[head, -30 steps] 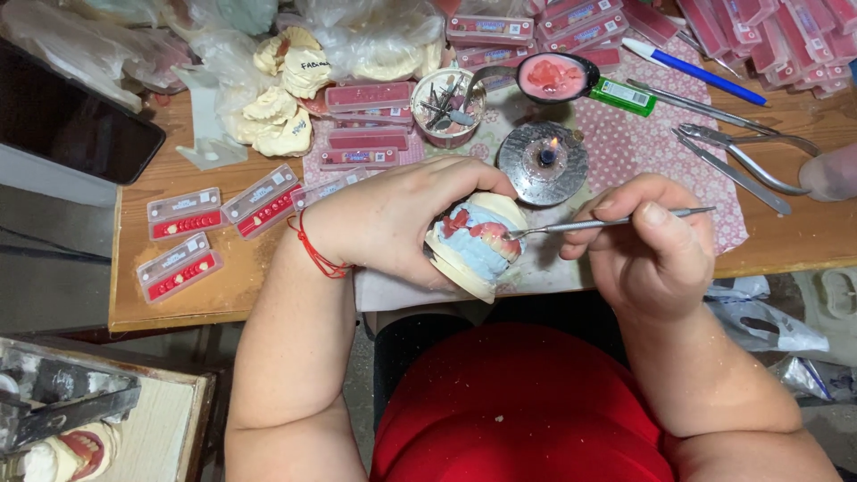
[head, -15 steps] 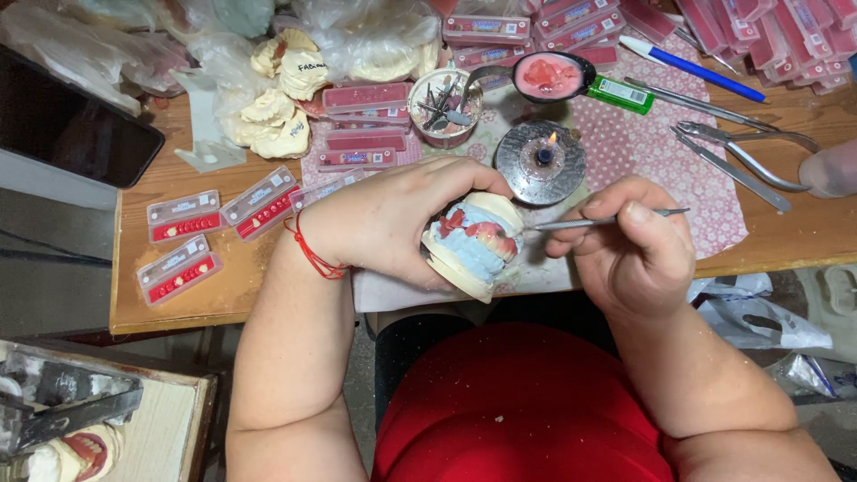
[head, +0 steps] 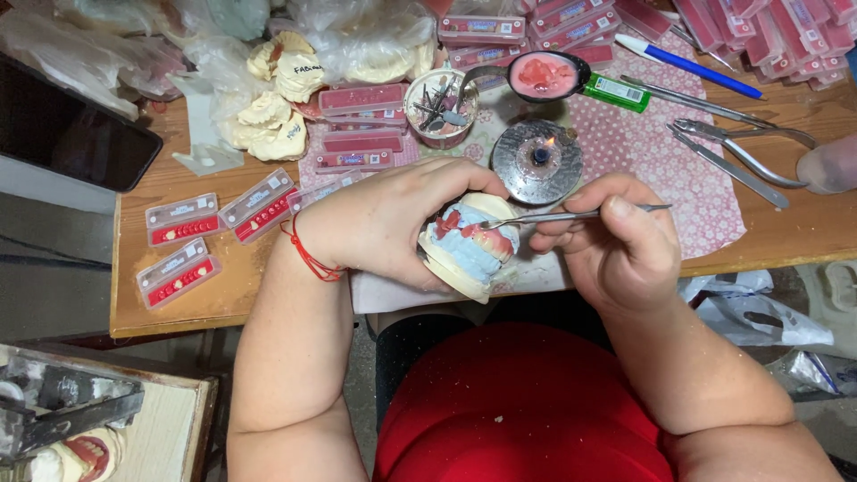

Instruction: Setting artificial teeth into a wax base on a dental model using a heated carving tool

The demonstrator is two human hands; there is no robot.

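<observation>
Now the left hand (head: 384,223) is gripping a tooth model (head: 469,245); the right hand (head: 616,245) is pinching a thin metal tool (head: 571,215) touching it.

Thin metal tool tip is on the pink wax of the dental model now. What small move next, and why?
Probably draw the thin metal wax tool a little along the pink wax rim, since its tip rests there. The left hand holds the blue and cream plaster dental model; the right hand pinches the tool, and the small round burner is lit nearby.

The left hand (head: 384,219) grips a dental cast (head: 469,245); the right hand (head: 616,241) holds a metal tool (head: 571,215) on it.
</observation>
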